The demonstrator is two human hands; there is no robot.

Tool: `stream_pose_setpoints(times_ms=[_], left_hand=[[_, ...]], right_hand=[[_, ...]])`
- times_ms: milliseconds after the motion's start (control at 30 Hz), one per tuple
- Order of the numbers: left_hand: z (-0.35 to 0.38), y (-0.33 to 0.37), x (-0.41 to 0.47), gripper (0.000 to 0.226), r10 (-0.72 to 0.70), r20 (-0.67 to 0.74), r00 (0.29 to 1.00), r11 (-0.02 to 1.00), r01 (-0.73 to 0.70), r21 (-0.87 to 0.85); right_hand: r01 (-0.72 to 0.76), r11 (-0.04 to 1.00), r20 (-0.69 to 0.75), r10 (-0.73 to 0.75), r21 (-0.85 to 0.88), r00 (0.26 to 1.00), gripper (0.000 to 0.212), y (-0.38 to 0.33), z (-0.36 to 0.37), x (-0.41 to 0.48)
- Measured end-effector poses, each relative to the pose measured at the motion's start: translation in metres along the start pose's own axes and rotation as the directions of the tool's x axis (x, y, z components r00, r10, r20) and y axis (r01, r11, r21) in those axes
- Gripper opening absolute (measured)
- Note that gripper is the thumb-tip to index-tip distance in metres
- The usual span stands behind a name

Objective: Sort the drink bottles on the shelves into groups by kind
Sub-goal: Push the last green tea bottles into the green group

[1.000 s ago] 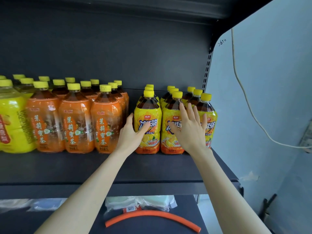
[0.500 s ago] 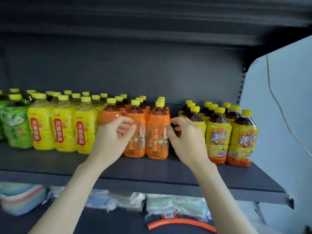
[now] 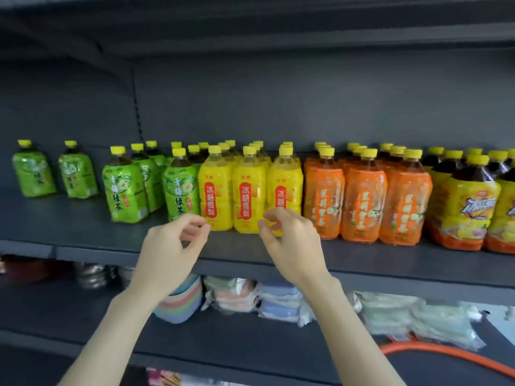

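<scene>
Dark shelf (image 3: 83, 235) carries green btls (image 3: 125, 190), yellow btls (image 3: 248, 196), orange btls (image 3: 362, 201), then iced-tea btls (image 3: 468, 207) far right; left hand (image 3: 172, 246) & right hand (image 3: 292, 246) hover loosely curled, empty, just before the yellow btls, wrapped packets (image 3: 278, 299) on shelf below.

1. A dark grey, matt sheet-metal back panel (image 3: 278, 107) is seen spanning the full width, evenly lit.
2. A narrow vertical slotted upright (image 3: 137, 107) is set into the panel left of centre.
3. A dark grey metal top shelf (image 3: 250, 20) is viewed from below along the upper edge.
4. A dark grey metal middle shelf (image 3: 69, 227) with a folded front lip is fitted at mid-height.
5. A dark grey metal lower shelf (image 3: 237, 338) is fitted beneath it.
6. Stored on the lower shelf: a stack of pastel-striped bowls (image 3: 184, 305), clear-wrapped pale cloth packs (image 3: 278, 299), blurred metallic ware (image 3: 92, 274) at left, and a curved orange hose (image 3: 446, 355) at right.
</scene>
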State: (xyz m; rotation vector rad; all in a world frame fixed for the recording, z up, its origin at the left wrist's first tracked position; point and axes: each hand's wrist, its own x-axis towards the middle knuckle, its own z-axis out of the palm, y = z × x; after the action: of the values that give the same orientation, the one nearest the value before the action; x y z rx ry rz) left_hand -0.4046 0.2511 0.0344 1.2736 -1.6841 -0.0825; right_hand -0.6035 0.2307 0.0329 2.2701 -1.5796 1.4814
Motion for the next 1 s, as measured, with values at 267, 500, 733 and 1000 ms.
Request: stream_pose_setpoints(times_ms=[267,500,733,1000], left_hand=[[-0.065,-0.095,0.065,0.017,0.045,-0.075,0.996,0.988,-0.033,0.148],[-0.112,-0.201,0.102,0.034,-0.033,-0.031,0.999,0.94,0.041,0.338],[-0.167,-0.292,0.137,0.035,-0.103,-0.035,0.994,0.915,0.108,0.388],[-0.237,-0.41,0.171,0.033,-0.04,0.021,0.999,0.946,0.031,0.324]], right_hand=[[0.106,0.994,-0.024,-0.106,0.021,0.994,0.027,-0.057,0.105,0.073],[0.114,0.99,0.049,-0.119,0.086,0.992,0.031,-0.093,0.221,0.119],[0.159,0.981,0.06,-0.166,0.109,0.984,0.026,-0.153,0.309,0.16],[0.076,0.994,0.016,-0.078,0.073,0.997,0.025,-0.228,0.42,0.184]])
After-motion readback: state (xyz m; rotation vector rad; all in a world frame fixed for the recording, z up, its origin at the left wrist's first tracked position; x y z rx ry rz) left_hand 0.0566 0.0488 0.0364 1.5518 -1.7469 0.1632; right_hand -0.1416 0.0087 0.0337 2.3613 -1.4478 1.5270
